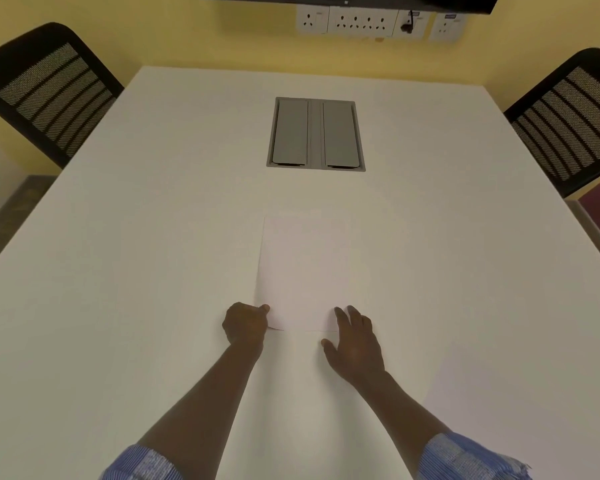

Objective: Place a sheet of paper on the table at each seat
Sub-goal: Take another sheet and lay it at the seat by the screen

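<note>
One sheet [305,271] mid-frame; left hand [245,327] pinches its corner, right hand [355,344] flat & open w/ fingertips on its edge. Risk: uneven pull skews it.

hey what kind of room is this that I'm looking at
Most likely a small office meeting room. A large white table has a grey cable box set into its middle, black mesh chairs stand at its sides, and a row of wall sockets sits under a screen.
</note>
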`<state>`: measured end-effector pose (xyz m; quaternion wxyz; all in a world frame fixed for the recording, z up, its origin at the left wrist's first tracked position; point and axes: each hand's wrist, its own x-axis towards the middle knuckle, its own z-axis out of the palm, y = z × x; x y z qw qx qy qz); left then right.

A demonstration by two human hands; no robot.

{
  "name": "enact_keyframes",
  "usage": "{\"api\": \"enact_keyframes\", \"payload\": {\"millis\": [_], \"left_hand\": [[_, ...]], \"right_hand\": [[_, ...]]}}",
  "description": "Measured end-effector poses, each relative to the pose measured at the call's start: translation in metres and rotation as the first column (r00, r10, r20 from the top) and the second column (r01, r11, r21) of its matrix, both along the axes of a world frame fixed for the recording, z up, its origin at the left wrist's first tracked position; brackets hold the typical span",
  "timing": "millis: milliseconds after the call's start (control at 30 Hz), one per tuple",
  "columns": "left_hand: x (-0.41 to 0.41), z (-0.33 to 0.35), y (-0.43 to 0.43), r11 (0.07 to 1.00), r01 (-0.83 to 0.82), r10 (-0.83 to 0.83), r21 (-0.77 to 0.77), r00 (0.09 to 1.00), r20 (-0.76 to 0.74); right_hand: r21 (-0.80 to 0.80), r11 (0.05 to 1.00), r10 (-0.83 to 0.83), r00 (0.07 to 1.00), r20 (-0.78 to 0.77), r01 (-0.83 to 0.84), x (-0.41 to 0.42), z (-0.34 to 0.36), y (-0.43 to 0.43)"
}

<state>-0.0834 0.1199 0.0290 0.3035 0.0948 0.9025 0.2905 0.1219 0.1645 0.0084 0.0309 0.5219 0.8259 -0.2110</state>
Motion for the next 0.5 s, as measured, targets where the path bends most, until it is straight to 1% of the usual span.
{"api": "enact_keyframes", "payload": {"millis": [100,233,333,500], "left_hand": [[0.002,0.000,-0.004,0.999,0.020,-0.018,0.028,0.998,-0.062],[0.006,-0.001,-0.012,0.996,-0.012,0.022,0.093,0.994,-0.103],[0.008,0.002,-0.017,0.989,0.016,0.007,0.146,0.988,-0.156],[0.011,0.011,-0.030,0.980,0.082,-0.029,0.182,0.960,-0.277]], "right_hand": [[0.005,1.000,0.009,1.000,-0.001,-0.009,-0.002,0.000,0.000],[0.001,1.000,0.007,1.000,0.009,-0.007,-0.003,0.000,-0.001],[-0.014,1.000,0.000,1.000,0.012,0.000,-0.004,0.001,0.000],[-0.055,0.998,0.002,1.000,0.026,0.000,-0.004,0.006,0.001]]}}
